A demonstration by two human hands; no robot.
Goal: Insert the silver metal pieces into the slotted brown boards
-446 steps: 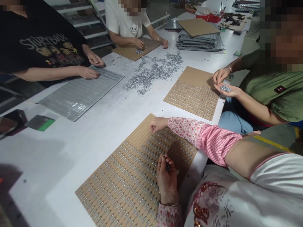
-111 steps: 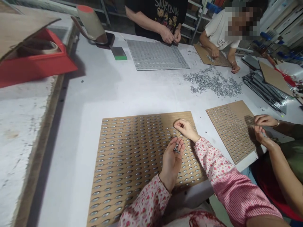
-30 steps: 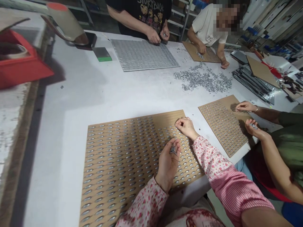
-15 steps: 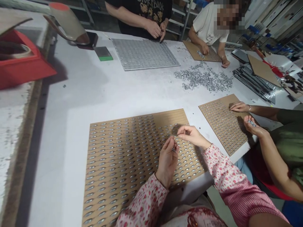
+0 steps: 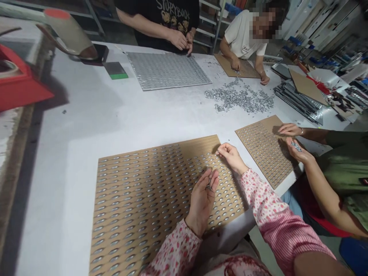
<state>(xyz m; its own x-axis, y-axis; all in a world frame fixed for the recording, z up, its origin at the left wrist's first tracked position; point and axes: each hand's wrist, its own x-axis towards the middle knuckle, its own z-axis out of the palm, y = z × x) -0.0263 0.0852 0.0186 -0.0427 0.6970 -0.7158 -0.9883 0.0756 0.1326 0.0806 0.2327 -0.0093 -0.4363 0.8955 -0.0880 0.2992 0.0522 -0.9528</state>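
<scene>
Far ahead of the left hand, on the white counter (image 5: 71, 115), lies one grey metal sheet studded with silver pieces (image 5: 168, 71), with a black-shirted co-worker's two hands (image 5: 178, 39) at its far edge. The left hand (image 5: 201, 203) is palm up, fingers curled apart from the palm around a few small silvery metal pieces (image 5: 209, 186), over the large tan perforated cardboard board (image 5: 201, 145). Just right of it, the right hand (image 5: 231, 158) pinches thumb and fingertips together; anything held is too small to tell. Ahead of the right hand lie one loose heap of silvery pieces (image 5: 238, 97) and a second tan board (image 5: 235, 66), and to its right a third tan board (image 5: 263, 151), under an olive-shirted co-worker's two hands (image 5: 290, 130).
</scene>
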